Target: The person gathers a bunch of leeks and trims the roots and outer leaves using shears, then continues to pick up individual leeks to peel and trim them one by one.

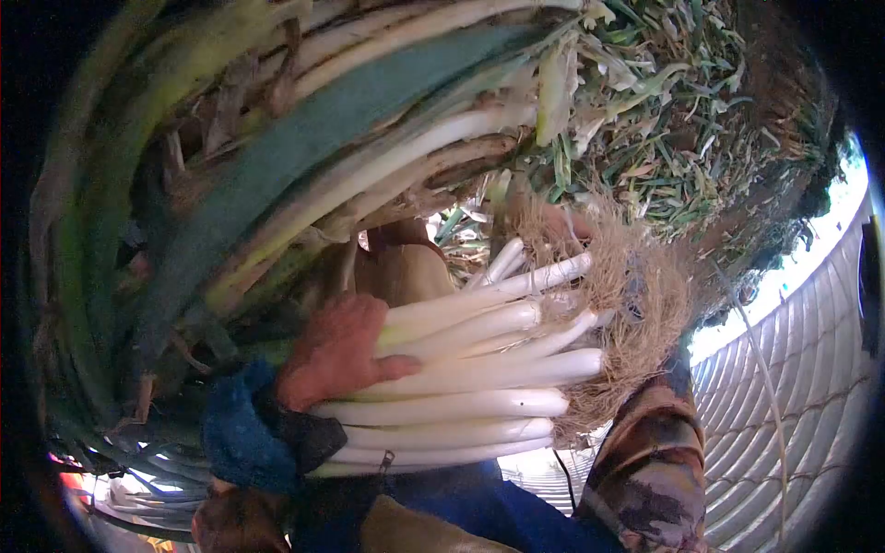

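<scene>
A bundle of large green onions [470, 376] lies across my lap, white shafts side by side and shaggy brown roots [636, 323] toward the right. My left hand [336, 355] is closed over the shafts on their leafy side, with its thumb stretched along them. At the root end my right hand [564, 224] is mostly hidden behind the roots; its visible part is curled against the far side of the bundle. Long green leaves [267, 194] and more pale stalks [415, 152] fill the upper left, just beyond my left hand.
A heap of cut leaf scraps [645, 138] lies at the upper right. Ribbed whitish sheeting [784, 369] covers the ground on the right. My camouflage-patterned sleeve [654, 452] stands at the lower right, and dark blue clothing [461, 507] is below the bundle.
</scene>
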